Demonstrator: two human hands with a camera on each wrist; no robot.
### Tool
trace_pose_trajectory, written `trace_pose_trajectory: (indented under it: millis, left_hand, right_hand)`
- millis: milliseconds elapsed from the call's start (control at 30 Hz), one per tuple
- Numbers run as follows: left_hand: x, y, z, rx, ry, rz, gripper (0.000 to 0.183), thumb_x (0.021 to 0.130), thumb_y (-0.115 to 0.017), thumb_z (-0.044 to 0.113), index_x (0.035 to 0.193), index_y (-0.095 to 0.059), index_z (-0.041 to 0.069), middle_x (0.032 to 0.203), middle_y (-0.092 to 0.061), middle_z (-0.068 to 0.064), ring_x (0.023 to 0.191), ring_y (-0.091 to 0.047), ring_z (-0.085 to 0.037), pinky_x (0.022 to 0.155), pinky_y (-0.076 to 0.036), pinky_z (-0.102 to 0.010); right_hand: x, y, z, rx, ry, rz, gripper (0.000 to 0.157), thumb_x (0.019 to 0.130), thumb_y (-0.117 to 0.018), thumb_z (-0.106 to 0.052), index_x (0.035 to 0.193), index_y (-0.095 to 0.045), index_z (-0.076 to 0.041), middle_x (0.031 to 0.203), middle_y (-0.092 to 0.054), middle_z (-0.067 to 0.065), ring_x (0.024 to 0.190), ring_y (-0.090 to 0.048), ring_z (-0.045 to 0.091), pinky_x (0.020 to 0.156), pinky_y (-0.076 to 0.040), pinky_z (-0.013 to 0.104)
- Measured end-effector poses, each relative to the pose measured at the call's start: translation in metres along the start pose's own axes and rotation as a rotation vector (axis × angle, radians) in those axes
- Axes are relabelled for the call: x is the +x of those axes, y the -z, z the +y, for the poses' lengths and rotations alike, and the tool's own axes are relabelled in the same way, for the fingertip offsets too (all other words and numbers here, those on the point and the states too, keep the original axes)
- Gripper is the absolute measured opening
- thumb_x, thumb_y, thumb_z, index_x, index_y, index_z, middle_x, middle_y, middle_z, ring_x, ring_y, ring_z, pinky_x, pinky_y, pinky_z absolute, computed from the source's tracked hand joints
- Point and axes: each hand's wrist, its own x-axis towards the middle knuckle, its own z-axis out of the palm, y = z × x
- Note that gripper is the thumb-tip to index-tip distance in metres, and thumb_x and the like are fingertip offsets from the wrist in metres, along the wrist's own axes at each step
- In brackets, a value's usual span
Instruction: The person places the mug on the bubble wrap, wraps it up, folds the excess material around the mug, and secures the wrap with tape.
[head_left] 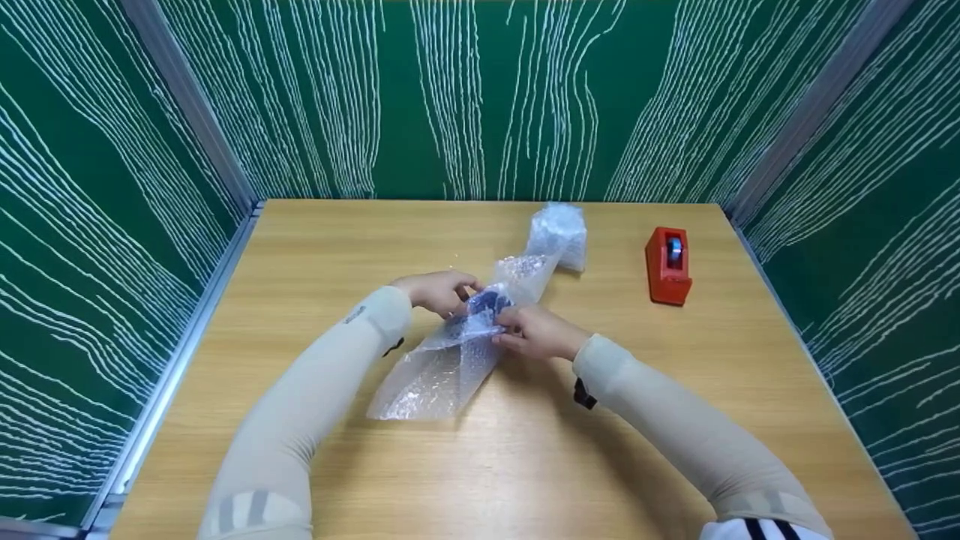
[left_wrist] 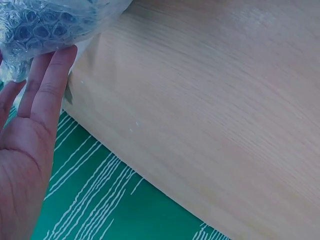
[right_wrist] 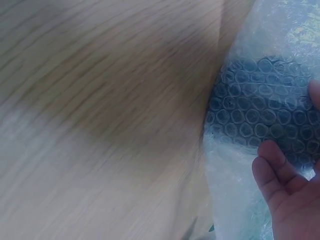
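Note:
Near the middle of the table, a long strip of bubble wrap [head_left: 424, 379] runs diagonally, with a dark blue object [head_left: 487, 302] showing through it. What kind of object it is cannot be made out. My left hand [head_left: 439, 291] holds the wrapped object from its left side; in the left wrist view its fingers [left_wrist: 47, 85] reach under the bubbled plastic, the thumb hidden. From the right, my right hand [head_left: 541, 331] grips it. The right wrist view shows that hand's fingertips [right_wrist: 272, 162] against the bubble wrap over the dark object [right_wrist: 265, 107], which looks flat-sided there.
The strip leads up to a bubble wrap roll [head_left: 561, 229] near the table's back edge. A red tape dispenser [head_left: 667, 266] with a tape roll in it stands at the back right. Green panels [head_left: 397, 97] with white wavy lines enclose the wooden table [head_left: 337, 240] on three sides.

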Motion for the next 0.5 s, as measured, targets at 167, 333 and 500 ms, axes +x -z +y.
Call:
trace_pose_trajectory:
  millis: [167, 333, 500]
  left_hand:
    - [-0.001, -0.003, -0.001, -0.025, 0.012, 0.007, 0.056, 0.106, -0.061, 0.006, 0.161, -0.048, 0.01, 0.16, -0.053, -0.026, 0.139, -0.063, -0.04, 0.111, -0.059, -0.047]
    - [-0.003, -0.01, -0.003, -0.089, -0.014, 0.013, 0.054, 0.106, -0.061, 0.008, 0.158, -0.047, 0.003, 0.159, -0.052, -0.029, 0.132, -0.066, -0.039, 0.107, -0.061, -0.045]
    - [-0.006, -0.012, -0.006, -0.062, -0.029, 0.048, 0.044, 0.106, -0.065, 0.017, 0.147, -0.055, 0.003, 0.161, -0.052, -0.022, 0.12, -0.073, -0.035, 0.101, -0.063, -0.043]
  right_hand:
    - [-0.001, 0.005, 0.0, 0.04, -0.04, -0.036, 0.012, 0.103, -0.072, -0.016, 0.096, -0.068, -0.007, 0.086, -0.065, 0.003, 0.079, -0.057, 0.012, 0.073, -0.054, 0.031]
    - [-0.002, 0.01, 0.002, 0.066, -0.076, -0.078, 0.007, 0.098, -0.072, -0.011, 0.097, -0.067, -0.007, 0.089, -0.065, 0.004, 0.083, -0.06, 0.017, 0.078, -0.057, 0.036]
    - [-0.003, 0.011, 0.004, 0.055, -0.011, -0.083, 0.005, 0.09, -0.068, -0.002, 0.091, -0.063, -0.003, 0.086, -0.061, 0.008, 0.082, -0.056, 0.022, 0.078, -0.053, 0.041]
